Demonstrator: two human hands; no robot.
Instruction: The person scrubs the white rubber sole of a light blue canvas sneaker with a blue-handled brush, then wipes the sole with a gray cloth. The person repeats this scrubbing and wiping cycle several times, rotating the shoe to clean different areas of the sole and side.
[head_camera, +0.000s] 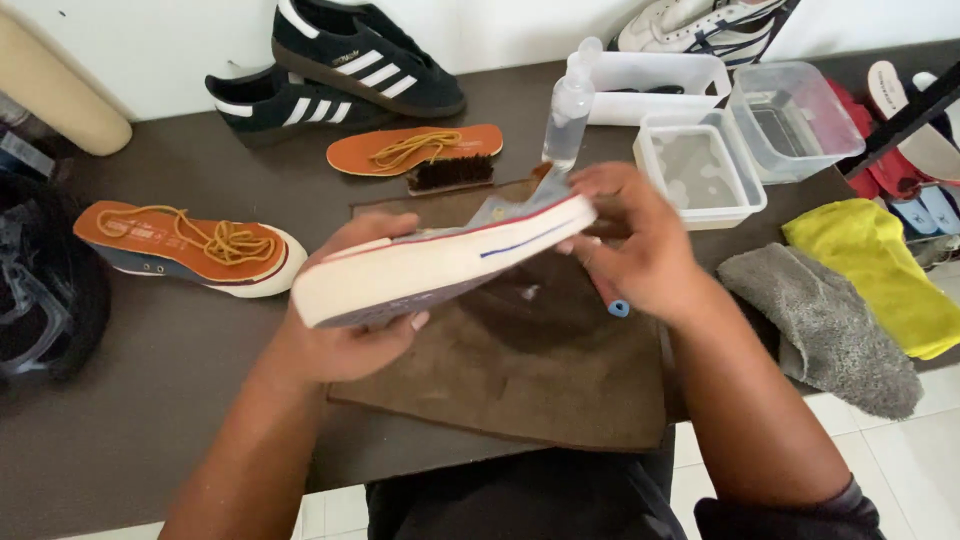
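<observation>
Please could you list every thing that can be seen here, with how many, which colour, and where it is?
sneaker in hand: 1, white sole, held on its side above the mat
brown mat: 1, table centre
second sneaker: 1, blue and white, orange insole and yellow lace on top, left
black sneakers: 2, white stripes, back left
loose insole: 1, orange, yellow lace on it, back centre
brush: 1, dark bristles, in front of that insole
spray bottle: 1, clear, back centre
plastic tubs: 3, clear, back right
grey cloth: 1, right edge
yellow cloth: 1, far right
left hand: under the sole
right hand: at the heel end, a blue-tipped tool in its fingers
</observation>
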